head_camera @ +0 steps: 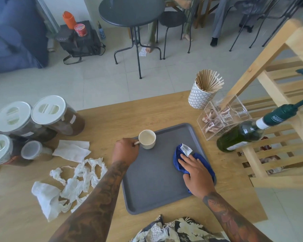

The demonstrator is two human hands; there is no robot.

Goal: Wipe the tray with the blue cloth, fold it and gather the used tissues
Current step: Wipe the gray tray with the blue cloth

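Your right hand [197, 173] lies flat, fingers straight, pressing the blue cloth [180, 158] onto the grey tray [152, 180], at the tray's right side. Cloth is bunched under the palm, w/ its white label [186, 148] sticking out at the far end, just past your fingertips. Your left hand [126, 150] is at the tray's far-left corner, fingers curled round the handle of a cream mug [147, 138]; can't tell if the mug sits on the tray or is lifted off it. Used tissues [73, 182] lie crumpled on the wooden table [112, 116] left of the tray, well apart from the cloth; two flatter white napkins [72, 150] are just beyond them, approx. level w/ the tray's far edge. Further left of the tray: white-lidded jars [49, 116]. Right of the tray: green bottle [241, 135], clear acrylic box [224, 117] of sachets, and beyond that a patterned cup of wooden stirrers [205, 89].
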